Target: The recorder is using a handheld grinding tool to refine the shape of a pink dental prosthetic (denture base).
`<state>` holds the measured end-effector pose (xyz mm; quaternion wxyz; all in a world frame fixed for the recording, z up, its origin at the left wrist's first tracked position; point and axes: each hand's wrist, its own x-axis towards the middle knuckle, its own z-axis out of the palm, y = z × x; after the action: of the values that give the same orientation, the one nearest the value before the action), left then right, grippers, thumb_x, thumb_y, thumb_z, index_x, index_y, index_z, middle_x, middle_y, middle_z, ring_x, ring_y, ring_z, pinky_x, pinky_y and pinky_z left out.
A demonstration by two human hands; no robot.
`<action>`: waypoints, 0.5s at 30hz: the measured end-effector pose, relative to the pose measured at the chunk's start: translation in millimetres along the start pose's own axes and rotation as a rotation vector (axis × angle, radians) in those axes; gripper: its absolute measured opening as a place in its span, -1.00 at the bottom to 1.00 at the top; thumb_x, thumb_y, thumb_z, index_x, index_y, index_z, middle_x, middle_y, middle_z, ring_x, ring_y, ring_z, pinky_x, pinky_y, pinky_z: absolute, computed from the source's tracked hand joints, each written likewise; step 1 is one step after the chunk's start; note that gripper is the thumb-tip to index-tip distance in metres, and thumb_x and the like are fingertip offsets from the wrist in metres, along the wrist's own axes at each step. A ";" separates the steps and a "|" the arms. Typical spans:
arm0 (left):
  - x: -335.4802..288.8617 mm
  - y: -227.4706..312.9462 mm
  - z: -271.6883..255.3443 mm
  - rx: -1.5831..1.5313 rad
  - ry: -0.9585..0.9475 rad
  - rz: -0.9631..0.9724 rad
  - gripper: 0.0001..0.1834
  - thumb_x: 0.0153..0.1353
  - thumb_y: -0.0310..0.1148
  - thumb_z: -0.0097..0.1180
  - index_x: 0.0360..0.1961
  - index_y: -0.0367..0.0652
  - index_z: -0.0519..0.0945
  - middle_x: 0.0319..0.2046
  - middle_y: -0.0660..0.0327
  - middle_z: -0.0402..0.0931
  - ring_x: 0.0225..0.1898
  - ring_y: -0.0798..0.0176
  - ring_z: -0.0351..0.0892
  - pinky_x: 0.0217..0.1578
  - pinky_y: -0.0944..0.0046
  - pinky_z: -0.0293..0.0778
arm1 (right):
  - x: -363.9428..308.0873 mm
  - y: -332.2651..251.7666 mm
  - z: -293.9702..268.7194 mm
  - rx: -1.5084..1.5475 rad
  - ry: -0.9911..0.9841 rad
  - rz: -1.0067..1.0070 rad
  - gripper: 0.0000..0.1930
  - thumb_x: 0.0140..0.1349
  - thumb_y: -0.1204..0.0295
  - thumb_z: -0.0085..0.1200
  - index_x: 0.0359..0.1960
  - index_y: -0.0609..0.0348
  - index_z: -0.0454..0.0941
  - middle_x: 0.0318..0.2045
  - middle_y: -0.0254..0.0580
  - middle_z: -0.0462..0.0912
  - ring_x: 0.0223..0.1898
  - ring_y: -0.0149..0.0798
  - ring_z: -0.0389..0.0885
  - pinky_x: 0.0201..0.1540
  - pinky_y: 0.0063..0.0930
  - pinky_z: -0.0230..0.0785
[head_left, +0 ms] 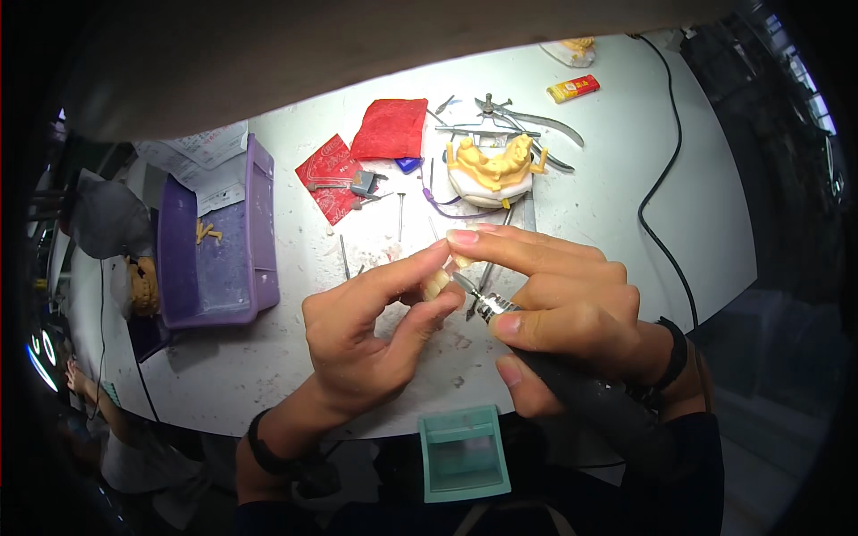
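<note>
Near the middle of the table, my left hand pinches a small cream-coloured dental piece between thumb and fingers. My right hand is wrapped round a dark handpiece with a silver collar. Its pointed metal bur is right beside the cream piece; whether they touch I cannot tell. My right fingertips reach over to the piece and meet my left fingers. Beyond my hands stands a yellow dental model on a white base. Fingers partly hide the cream piece.
A purple bin with papers and small yellow sticks stands at the left. Red sheets, loose burs and metal tools lie at the back. A teal tray sits at the front edge. A black cable runs down the right; another person's arm shows at far left.
</note>
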<state>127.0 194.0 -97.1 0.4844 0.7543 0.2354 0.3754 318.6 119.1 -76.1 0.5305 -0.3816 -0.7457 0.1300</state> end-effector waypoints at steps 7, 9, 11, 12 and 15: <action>1.6 3.2 -3.3 -0.224 -0.081 -0.074 -0.57 0.17 -0.67 0.22 0.10 -0.40 0.52 -0.33 0.04 0.67 -0.36 0.37 0.66 -0.32 0.43 0.57 | -0.6 1.9 -2.1 0.046 -0.015 0.022 -0.62 0.01 0.54 0.16 -0.10 0.11 0.37 -0.57 -0.15 0.57 0.00 0.31 0.62 0.08 0.23 0.45; 0.7 3.0 -3.0 -0.259 -0.093 -0.100 -0.58 0.21 -0.67 0.18 0.12 -0.41 0.49 -0.31 0.03 0.67 -0.36 0.36 0.65 -0.33 0.43 0.57 | 0.2 2.5 -1.6 0.057 -0.021 0.029 -0.62 0.02 0.54 0.16 -0.09 0.11 0.37 -0.55 -0.14 0.59 0.02 0.31 0.61 0.08 0.23 0.44; -0.2 5.1 -1.8 -0.371 -0.081 -0.191 -0.59 0.23 -0.66 0.16 0.13 -0.41 0.47 -0.32 0.01 0.66 -0.37 0.36 0.65 -0.34 0.44 0.57 | 0.1 4.0 -1.6 0.077 -0.022 0.026 -0.61 0.01 0.53 0.17 -0.08 0.11 0.38 -0.56 -0.14 0.59 0.03 0.31 0.61 0.09 0.23 0.43; -0.3 5.9 -1.5 -0.427 -0.075 -0.237 -0.59 0.24 -0.66 0.15 0.13 -0.41 0.46 -0.32 0.01 0.66 -0.37 0.35 0.65 -0.34 0.44 0.57 | -0.5 5.7 -1.5 0.099 -0.018 0.020 -0.60 0.01 0.53 0.17 -0.07 0.11 0.38 -0.56 -0.15 0.59 0.03 0.31 0.61 0.09 0.22 0.43; 1.6 4.7 -1.6 -0.438 -0.116 -0.256 -0.63 0.30 -0.54 0.14 0.12 -0.38 0.45 -0.33 0.05 0.61 -0.44 0.32 0.62 -0.41 0.39 0.56 | -2.3 6.1 -1.1 0.082 -0.009 0.032 -0.60 0.00 0.52 0.17 -0.08 0.12 0.39 -0.52 -0.07 0.62 0.03 0.31 0.61 0.10 0.21 0.42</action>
<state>126.7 194.1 -91.9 0.6925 0.6156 0.2140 0.3092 322.6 121.3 -80.9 0.5401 -0.3709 -0.7359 0.1706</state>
